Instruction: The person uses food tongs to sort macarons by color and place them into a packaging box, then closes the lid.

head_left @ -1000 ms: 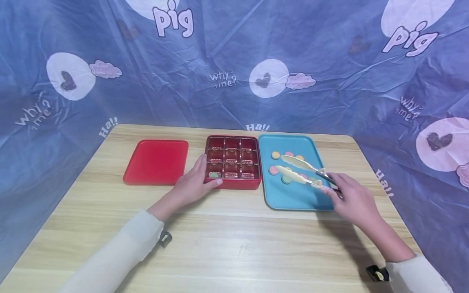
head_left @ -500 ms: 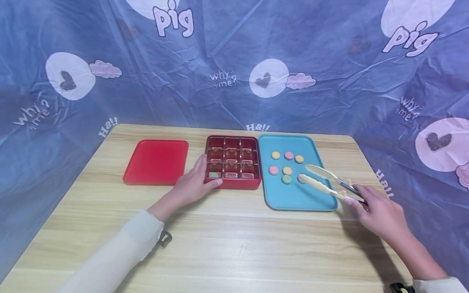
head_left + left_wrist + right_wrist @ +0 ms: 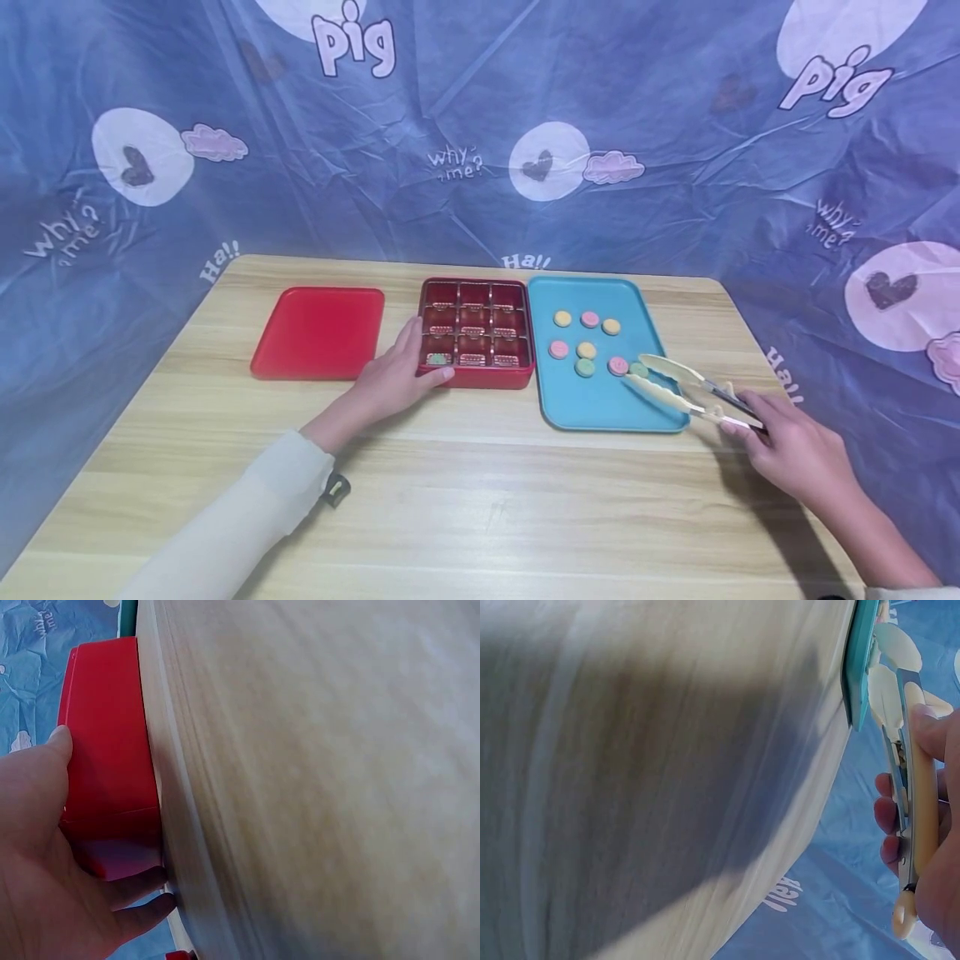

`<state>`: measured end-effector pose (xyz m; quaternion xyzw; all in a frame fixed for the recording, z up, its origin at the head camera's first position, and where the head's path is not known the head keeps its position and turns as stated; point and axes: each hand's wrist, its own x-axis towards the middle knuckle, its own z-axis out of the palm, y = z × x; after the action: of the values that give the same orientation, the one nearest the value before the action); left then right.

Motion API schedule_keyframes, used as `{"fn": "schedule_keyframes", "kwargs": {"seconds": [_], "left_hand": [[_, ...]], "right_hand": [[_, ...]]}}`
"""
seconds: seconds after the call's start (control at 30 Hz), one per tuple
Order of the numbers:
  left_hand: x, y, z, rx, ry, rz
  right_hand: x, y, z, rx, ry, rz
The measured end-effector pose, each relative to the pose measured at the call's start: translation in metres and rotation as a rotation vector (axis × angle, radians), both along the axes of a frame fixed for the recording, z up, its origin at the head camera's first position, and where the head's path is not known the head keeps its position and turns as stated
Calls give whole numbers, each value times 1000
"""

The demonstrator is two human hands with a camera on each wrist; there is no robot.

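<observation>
My right hand grips a pair of tongs with cream tips and metal arms. The tips are spread on either side of a green macaron at the right of the blue tray. Close to it lies a pink macaron. My left hand holds the near left corner of a red divided box, thumb at the front rim, fingers along the left side. One green macaron sits in its front left compartment. In the left wrist view, the thumb and fingers span the box's corner.
Several pink, yellow and green macarons lie on the tray, among them a yellow macaron at the back left. Left of the box, a flat red lid rests on the wooden table. A blue printed cloth hangs behind.
My right hand has moved right and toward me with the tongs, from over the middle macarons to the green one at the right. My left hand has stayed on the box.
</observation>
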<state>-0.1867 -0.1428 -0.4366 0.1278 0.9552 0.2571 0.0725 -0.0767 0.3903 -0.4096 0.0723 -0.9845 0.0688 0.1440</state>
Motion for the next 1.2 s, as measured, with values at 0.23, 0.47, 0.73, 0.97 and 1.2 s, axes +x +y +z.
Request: {"fn": "schedule_keyframes", "kwargs": {"seconds": [0.23, 0.47, 0.73, 0.97, 1.2], "left_hand": [[-1, 0, -2, 3, 0, 6], [-1, 0, -1, -1, -1, 4], [-1, 0, -1, 4, 0, 5], [-1, 1, -1, 7, -1, 6], [0, 1, 0, 1, 2, 8]], "right_hand": [[0, 1, -3, 11, -16, -4], [0, 1, -4, 24, 28, 15], [1, -1, -5, 33, 61, 20], [3, -2, -6, 31, 75, 24], [4, -2, -8, 24, 93, 23]]}}
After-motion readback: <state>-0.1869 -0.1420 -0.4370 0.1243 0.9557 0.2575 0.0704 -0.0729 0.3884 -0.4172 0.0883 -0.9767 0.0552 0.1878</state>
